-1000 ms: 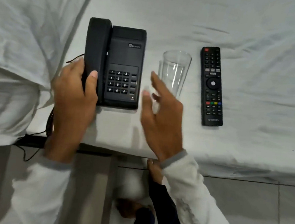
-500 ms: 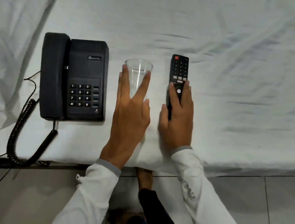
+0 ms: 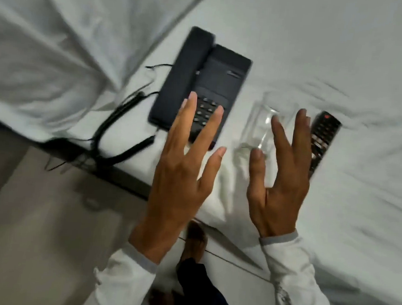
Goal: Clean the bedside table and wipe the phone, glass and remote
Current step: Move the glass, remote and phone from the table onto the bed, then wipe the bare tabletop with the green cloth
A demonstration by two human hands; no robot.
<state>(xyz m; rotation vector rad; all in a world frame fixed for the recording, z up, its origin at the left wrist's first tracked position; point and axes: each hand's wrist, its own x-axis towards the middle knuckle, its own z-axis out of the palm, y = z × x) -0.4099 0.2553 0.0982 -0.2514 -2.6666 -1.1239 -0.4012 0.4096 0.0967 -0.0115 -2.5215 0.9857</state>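
Note:
A black desk phone (image 3: 205, 80) with its handset on the cradle lies on the white bed sheet (image 3: 324, 41). To its right stands a clear glass (image 3: 261, 125), blurred by motion. Further right, a black remote (image 3: 324, 135) is partly hidden behind my right hand. My left hand (image 3: 183, 175) hovers with fingers spread over the phone's near right corner, holding nothing. With its fingers apart, my right hand (image 3: 279, 180) hangs between the glass and the remote and holds nothing. Neither hand touches the glass.
A coiled black phone cord (image 3: 114, 136) loops off the bed's edge at the left. A rumpled white duvet (image 3: 47, 44) fills the upper left. Grey floor tiles (image 3: 32, 235) lie below, with my bare feet (image 3: 194, 245) near the bed edge.
My left hand has come off the glass and my right hand off the remote; both are now raised and spread. The view has tilted and swung, and the image is blurred.

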